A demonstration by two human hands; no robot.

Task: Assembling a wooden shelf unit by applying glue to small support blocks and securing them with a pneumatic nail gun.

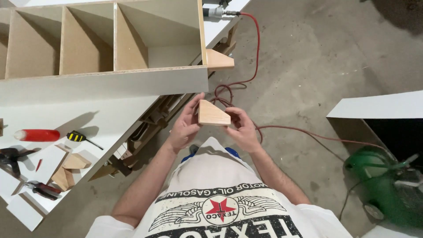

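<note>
Above the concrete floor [317, 57], both hands grip a wooden wedge [213, 115]: left hand [186, 125] fingers curled on one side, right hand [241, 129] the other; shelf unit [105, 44] compartments bare.

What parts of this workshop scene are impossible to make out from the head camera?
- Underside of the wooden triangle block: faces away, and both the left hand and right hand cover its ends.
- Air tool on the red hose: cut off by the top edge.
- Cabinet: its left part runs out of frame.
- Green machine: cut off at the right edge, partly blurred.
- Black-handled tool: cropped by the left edge.
</note>
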